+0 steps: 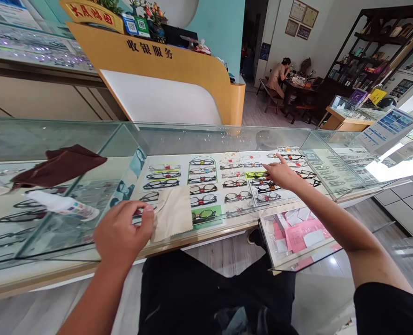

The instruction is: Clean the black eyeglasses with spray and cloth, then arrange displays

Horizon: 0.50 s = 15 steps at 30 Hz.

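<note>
My left hand is over the glass display case, its fingers curled in and the thumb bent towards them. Beside the thumb, a beige cloth lies flat on the glass; whether the thumb touches it, I cannot tell. What the curled fingers hold, if anything, is hidden. Farther right, my right hand has its fingers stretched apart above the rows of eyeglasses and holds nothing. Contact with the glass there is unclear. Left of my left hand are a white bottle lying on its side and a dark brown cloth.
An open drawer with pink and white packets juts out below my right arm. A tilted sign stands on the case at right. Behind is a yellow-and-white counter. A person sits at a dark table at the back.
</note>
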Tool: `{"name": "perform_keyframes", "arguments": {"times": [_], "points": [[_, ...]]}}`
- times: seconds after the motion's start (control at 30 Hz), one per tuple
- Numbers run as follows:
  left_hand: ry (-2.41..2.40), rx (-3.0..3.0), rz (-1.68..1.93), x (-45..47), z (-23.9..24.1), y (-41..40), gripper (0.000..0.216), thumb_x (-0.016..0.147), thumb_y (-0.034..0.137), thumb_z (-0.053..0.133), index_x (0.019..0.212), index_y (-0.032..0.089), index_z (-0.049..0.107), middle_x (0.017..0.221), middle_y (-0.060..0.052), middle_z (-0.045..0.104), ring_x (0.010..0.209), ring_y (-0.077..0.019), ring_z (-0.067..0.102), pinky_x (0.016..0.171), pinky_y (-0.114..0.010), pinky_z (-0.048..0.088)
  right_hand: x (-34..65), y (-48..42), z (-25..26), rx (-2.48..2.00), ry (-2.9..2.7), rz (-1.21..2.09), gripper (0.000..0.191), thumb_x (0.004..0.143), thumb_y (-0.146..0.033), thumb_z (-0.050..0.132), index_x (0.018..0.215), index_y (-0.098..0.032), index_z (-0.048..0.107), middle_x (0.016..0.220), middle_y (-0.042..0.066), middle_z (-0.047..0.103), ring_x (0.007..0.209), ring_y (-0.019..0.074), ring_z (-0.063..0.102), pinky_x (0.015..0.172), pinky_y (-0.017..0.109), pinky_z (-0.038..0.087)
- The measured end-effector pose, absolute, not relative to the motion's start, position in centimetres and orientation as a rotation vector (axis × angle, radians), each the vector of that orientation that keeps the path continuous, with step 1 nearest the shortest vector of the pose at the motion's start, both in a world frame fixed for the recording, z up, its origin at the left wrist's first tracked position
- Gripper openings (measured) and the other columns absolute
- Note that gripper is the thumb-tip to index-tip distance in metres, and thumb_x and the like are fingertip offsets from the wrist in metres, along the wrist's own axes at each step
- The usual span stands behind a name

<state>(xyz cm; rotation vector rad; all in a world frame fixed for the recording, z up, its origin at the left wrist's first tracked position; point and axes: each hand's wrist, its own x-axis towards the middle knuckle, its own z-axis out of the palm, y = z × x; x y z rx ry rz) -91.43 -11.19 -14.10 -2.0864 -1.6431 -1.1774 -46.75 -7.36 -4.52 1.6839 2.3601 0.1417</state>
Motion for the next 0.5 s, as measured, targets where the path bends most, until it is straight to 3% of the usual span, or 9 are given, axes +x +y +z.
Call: {"name": "perform_keyframes", "arguments": {"times": [0.1, 0.2, 0.27, 0.37, 0.5], "points": [[-1.650, -2.089, -1.173, -91.4, -14.0, -11.2, 0.029, 0.097, 0.040, 0.053, 0.081, 0.021, 0.067, 0.083, -0.007, 0.076, 0.078, -0.0217, 0.067, 0.064, -0.030, 0.043, -47.2, -7.5, -4.0, 1.688, 2.340, 0.122, 0.054, 0.095, -0.001, 0.050, 0.147, -0.010, 0.058, 0.123, 0.020, 0.080, 0.127, 0.0322, 0.071, 0.136, 0.063, -0.003], [-1.653, -2.085, -1.171, -91.3, -13.9, -11.3, 0.029, 0.098, 0.040, 0.052, 0.081, 0.021, 0.067, 0.083, -0.007, 0.076, 0.078, -0.0214, 0.067, 0.063, -0.030, 0.042, -47.8, -8.5, -2.6, 1.770, 2.399, 0.134, 0.059, 0.091, 0.002, 0.052, 0.148, -0.012, 0.059, 0.131, 0.020, 0.077, 0.140, 0.0344, 0.063, 0.136, 0.065, 0.008], [-1.621, -2.085, -1.172, -91.4, -14.0, -11.2, 0.030, 0.098, 0.039, 0.052, 0.080, 0.020, 0.067, 0.083, -0.007, 0.076, 0.078, -0.0209, 0.068, 0.064, -0.029, 0.043, -47.9, -10.5, -1.8, 1.792, 2.527, 0.070, 0.049, 0.095, -0.005, 0.053, 0.141, -0.017, 0.065, 0.131, 0.017, 0.078, 0.132, 0.0335, 0.067, 0.131, 0.062, 0.027], [-1.555, -2.078, -1.189, -91.5, -14.2, -11.1, 0.031, 0.099, 0.039, 0.052, 0.079, 0.021, 0.066, 0.082, -0.007, 0.076, 0.077, -0.0207, 0.068, 0.064, -0.029, 0.044, -47.7, -15.1, -2.8, 1.625, 2.666, -0.298, 0.029, 0.105, -0.025, 0.055, 0.127, -0.026, 0.074, 0.124, 0.009, 0.080, 0.112, 0.0279, 0.074, 0.110, 0.046, 0.054], [-1.499, -2.096, -1.209, -91.7, -14.2, -11.1, 0.027, 0.100, 0.036, 0.053, 0.081, 0.021, 0.065, 0.083, -0.008, 0.075, 0.077, -0.0224, 0.067, 0.067, -0.032, 0.046, -46.3, -20.4, -7.4, 1.613, 2.476, -0.467, 0.027, 0.104, -0.041, 0.066, 0.125, -0.025, 0.074, 0.127, 0.008, 0.076, 0.112, 0.0241, 0.073, 0.098, 0.041, 0.061]]}}
